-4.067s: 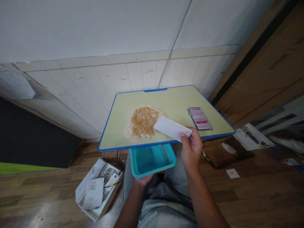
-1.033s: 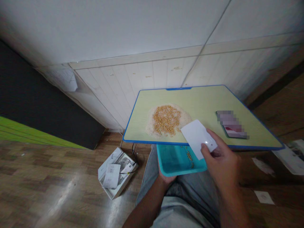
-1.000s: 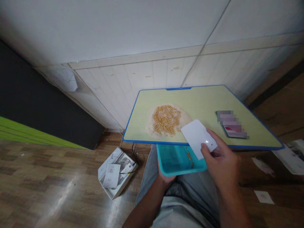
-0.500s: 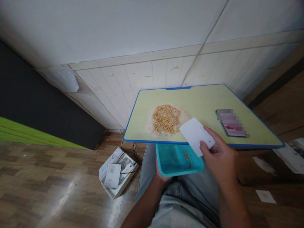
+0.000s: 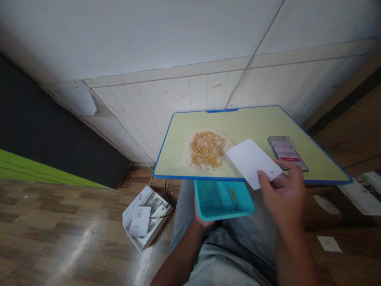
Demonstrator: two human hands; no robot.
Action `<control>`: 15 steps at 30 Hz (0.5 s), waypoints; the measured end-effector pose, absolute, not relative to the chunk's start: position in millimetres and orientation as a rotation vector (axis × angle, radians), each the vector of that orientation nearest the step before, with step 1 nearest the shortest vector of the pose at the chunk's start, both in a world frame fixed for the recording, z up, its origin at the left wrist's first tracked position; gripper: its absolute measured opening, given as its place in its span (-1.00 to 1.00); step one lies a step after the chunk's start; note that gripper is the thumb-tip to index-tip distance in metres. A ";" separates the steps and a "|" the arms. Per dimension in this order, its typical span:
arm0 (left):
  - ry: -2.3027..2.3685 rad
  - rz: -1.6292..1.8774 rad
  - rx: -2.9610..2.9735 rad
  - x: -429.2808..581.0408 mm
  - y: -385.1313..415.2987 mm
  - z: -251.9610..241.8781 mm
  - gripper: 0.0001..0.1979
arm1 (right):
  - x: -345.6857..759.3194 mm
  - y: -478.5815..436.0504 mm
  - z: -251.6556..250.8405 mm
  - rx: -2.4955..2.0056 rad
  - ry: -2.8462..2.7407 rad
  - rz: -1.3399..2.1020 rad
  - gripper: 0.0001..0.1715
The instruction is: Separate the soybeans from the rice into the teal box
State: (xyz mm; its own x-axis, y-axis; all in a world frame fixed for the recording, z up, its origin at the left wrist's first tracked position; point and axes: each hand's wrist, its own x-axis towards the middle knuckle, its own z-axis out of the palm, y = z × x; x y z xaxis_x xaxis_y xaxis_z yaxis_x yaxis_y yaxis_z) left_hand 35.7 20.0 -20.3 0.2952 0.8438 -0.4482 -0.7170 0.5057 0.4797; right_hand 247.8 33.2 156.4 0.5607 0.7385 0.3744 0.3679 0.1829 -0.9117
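Observation:
My left hand (image 5: 201, 216) grips the left side of a turquoise plastic tray (image 5: 205, 216), held under the near edge of the small table; its fingers are partly hidden beneath the tray. A few yellow beans (image 5: 233, 195) lie inside, toward the tray's right side. My right hand (image 5: 282, 190) pinches a white card (image 5: 253, 161) between thumb and fingers, above the table's front edge. The card's far left corner is close to a pile of yellow beans (image 5: 207, 149) mixed with white rice grains (image 5: 188, 157). Whether the card touches the tabletop I cannot tell.
The folding table (image 5: 253, 123) has a pale green top and blue rim, against a white panelled wall (image 5: 175, 93). A phone (image 5: 287, 153) lies on its right part. On the wooden floor at left is a white box (image 5: 149, 222) with cables and a paper (image 5: 139, 220).
My right hand has moved right and slightly up with the card, which now lies flatter and farther from the tray. The left hand and tray stay nearly in place.

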 end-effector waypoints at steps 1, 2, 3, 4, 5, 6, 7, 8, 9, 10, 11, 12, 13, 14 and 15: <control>0.715 1.050 0.181 35.0 19.9 -23.2 -0.30 | 248.1 34.8 156.7 -1.421 -1.006 0.326 -0.45; 0.700 1.050 0.154 34.6 19.9 -25.3 -0.31 | 248.7 36.4 156.8 -1.422 -1.005 0.314 -0.51; 0.687 1.050 0.130 34.3 20.1 -26.6 -0.33 | 249.3 38.1 156.5 -1.424 -1.011 0.301 -0.56; 0.679 1.049 0.109 34.3 20.4 -27.3 -0.35 | 250.2 39.9 155.9 -1.427 -1.023 0.289 -0.60; 0.673 1.049 0.091 34.5 20.7 -27.2 -0.37 | 251.1 41.6 154.8 -1.431 -1.038 0.275 -0.61; 0.669 1.048 0.077 34.8 21.1 -26.4 -0.39 | 252.0 43.4 153.3 -1.437 -1.053 0.259 -0.62; 0.665 1.047 0.069 35.2 21.3 -25.2 -0.40 | 252.9 45.1 151.6 -1.447 -1.071 0.242 -0.62; 0.660 1.047 0.068 35.6 21.3 -23.5 -0.40 | 253.7 46.8 149.8 -1.460 -1.092 0.228 -0.62; 0.654 1.049 0.071 36.0 21.2 -21.5 -0.40 | 254.3 48.3 148.2 -1.471 -1.112 0.216 -0.62; 0.651 1.050 0.078 36.5 21.1 -19.2 -0.40 | 254.5 49.6 146.8 -1.478 -1.132 0.207 -0.62; 0.653 1.052 0.087 37.0 20.9 -16.7 -0.40 | 254.4 50.8 145.9 -1.479 -1.149 0.199 -0.63; 0.662 1.056 0.100 37.5 20.8 -14.1 -0.40 | 253.9 52.0 145.6 -1.477 -1.164 0.192 -0.64; 0.686 1.060 0.125 38.1 20.8 -11.4 -0.40 | 253.2 52.9 145.9 -1.472 -1.176 0.184 -0.65; 0.725 1.058 0.160 38.7 21.1 -8.7 -0.39 | 252.3 53.8 146.6 -1.467 -1.187 0.178 -0.66; 0.773 1.049 0.199 39.4 21.5 -6.0 -0.38 | 251.4 54.6 147.8 -1.462 -1.199 0.176 -0.67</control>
State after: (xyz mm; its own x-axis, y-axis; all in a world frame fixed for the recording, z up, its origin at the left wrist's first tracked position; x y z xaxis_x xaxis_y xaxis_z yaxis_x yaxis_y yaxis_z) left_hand 39.4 21.5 -6.0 0.2669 0.8373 -0.4773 -0.7042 0.5075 0.4965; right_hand 251.4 54.6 147.8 0.4616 0.7307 0.5030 0.5550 0.2044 -0.8063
